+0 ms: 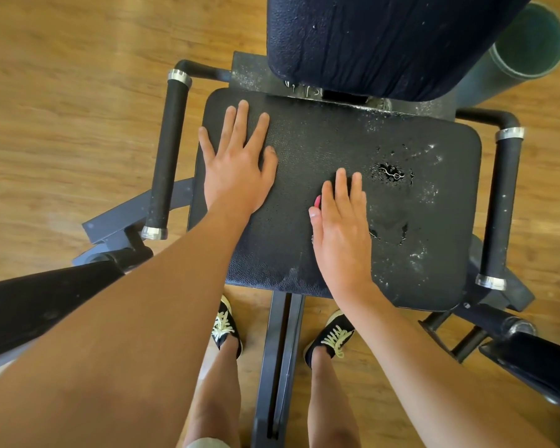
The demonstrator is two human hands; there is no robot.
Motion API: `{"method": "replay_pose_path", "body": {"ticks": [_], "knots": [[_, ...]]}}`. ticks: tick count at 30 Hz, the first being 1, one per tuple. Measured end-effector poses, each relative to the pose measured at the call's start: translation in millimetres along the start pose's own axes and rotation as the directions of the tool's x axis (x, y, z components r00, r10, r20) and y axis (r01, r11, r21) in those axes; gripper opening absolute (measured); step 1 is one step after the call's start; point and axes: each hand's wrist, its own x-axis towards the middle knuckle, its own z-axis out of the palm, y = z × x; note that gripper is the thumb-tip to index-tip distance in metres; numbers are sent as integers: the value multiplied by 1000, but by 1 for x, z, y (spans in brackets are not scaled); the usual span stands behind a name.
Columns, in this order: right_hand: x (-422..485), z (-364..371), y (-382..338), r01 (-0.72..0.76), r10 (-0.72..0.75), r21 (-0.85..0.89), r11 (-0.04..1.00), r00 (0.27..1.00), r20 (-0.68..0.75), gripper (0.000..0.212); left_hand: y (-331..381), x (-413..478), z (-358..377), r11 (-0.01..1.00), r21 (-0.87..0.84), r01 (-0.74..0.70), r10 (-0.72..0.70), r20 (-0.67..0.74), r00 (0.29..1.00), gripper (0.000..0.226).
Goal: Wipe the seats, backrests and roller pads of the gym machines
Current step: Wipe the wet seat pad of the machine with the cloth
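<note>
Left grip (236, 169): flat on the seat (304, 140), palm down, fingers straight and spread, thumb out to the side; holds nothing.
Right grip (341, 227): flat on the seat, fingers straight and close together, pressed over a pink item (318, 201). Only a sliver of it shows beside the thumb; what it is cannot be told.

Seat: black padded slab, rounded corners, long axis across the view from left to right, right end slightly lower. Back edge points to the backrest (369, 43), front edge to the person. Left grip lies on its left part, right grip near the middle.
Puddle (392, 173): beaded liquid on the seat just beyond the right grip's fingertips; droplets and pale specks are scattered over the seat's right half.
Backrest: dark, wrinkled cover, rising behind the seat.

Handles: left handle (170, 150) and right handle (503, 205), black with silver collars, flanking the seat.
Black pads: one at lower left (39, 302), one at lower right (537, 360).
Frame beam (278, 350): runs from under the seat's front edge between two dark laced shoes (225, 328).
Green rolled mat (527, 40): beside the backrest, on the wooden floor (62, 124).
</note>
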Motion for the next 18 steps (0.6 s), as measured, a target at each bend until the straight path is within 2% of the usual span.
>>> {"method": "replay_pose_path", "body": {"ticks": [4,8,14,18], "knots": [[-26,-2,-6,-30,31,-12,999,999,36,46,1,0,-1,1000,-9,2,-2,6,1000,55],[-59,-1,-10,19,-19,3,1000,999,48,44,0,-1,-2,1000,-8,4,-4,5,1000,54],[-29,2,-11,-16,16,18,1000,1000,9,43,0,0,-4,1000,2,12,-12,42,999,55],[-43,2,-13,-24,24,10,1000,1000,6,39,1,1,-5,1000,-1,11,-11,49,999,56]]}}
